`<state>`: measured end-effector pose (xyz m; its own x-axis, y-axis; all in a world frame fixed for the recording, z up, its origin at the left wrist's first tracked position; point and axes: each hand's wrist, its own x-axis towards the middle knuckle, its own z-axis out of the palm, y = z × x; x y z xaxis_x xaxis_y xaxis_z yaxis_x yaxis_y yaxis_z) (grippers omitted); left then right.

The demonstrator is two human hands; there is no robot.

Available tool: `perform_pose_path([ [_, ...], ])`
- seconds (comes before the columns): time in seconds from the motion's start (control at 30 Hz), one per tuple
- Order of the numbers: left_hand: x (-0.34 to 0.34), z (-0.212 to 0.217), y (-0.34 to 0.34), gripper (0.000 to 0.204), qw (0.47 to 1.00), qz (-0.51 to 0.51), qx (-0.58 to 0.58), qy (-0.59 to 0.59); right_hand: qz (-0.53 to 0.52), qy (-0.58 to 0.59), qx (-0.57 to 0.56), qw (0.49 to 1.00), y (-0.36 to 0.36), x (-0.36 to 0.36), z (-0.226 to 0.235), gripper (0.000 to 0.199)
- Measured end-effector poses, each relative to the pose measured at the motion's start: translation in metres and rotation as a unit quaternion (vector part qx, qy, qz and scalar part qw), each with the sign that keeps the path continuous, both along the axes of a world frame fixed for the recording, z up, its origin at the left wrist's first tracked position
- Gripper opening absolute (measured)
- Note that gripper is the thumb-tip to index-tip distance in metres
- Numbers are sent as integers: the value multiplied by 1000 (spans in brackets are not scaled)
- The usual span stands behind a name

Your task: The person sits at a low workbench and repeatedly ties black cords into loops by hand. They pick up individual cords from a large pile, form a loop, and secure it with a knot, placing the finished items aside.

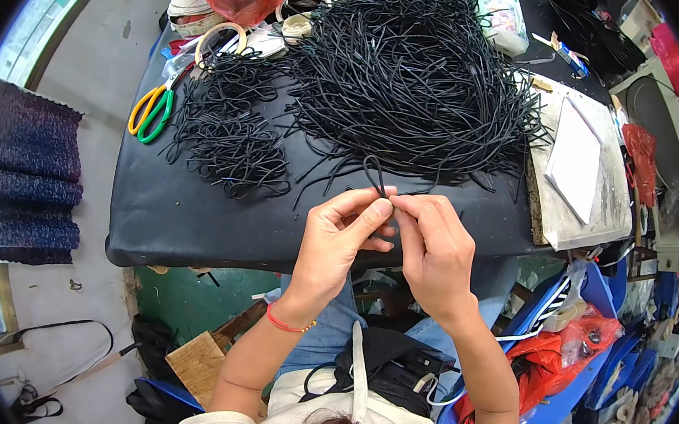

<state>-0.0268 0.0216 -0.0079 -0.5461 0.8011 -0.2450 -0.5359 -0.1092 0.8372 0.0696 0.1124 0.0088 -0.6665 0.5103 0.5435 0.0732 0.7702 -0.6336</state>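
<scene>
A: Where is the black cord loop (380, 183) now?
B: It is above the near part of the dark table (184, 235), at the fingertips, just before the large heap of black cords (414, 97).
A: What does the left hand (333, 236) do?
B: Its thumb and index finger are pinched together on the lower part of the loop, and the loop stands up from them.
A: And the right hand (437, 249)?
B: Its thumb and forefinger come together right beside the left thumb. Whether they grip a piece of cord, I cannot tell, because it is too small.
A: Which things are around?
B: To the left there lies a smaller heap of looped cords (237, 138), and beside it scissors (168, 107) with yellow and green handles. On the right, a white sheet (574, 160) rests on a pale, stained board (614, 192).
</scene>
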Motion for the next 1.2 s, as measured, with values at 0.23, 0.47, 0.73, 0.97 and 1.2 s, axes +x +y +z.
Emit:
perform_pose_path([
  [0.23, -11, 2, -4, 13, 985, 15, 74, -156, -14, -44, -15, 999, 10, 19, 4, 17],
  [0.47, -12, 4, -10, 19, 992, -115, -17, -51, 39, -44, 117, 991, 8, 14, 5, 20],
  [0.73, -12, 10, -13, 16, 987, -157, -44, 9, 64, -75, 56, 994, 9, 27, 9, 18],
  [0.97, -14, 5, -21, 15, 961, -119, -126, 216, 32, -137, 213, 967, 13, 36, 32, 19],
  [1.2, -7, 17, -26, 17, 974, -174, -17, 142, 40, -120, -12, 992, 28, 31, 19, 7],
])
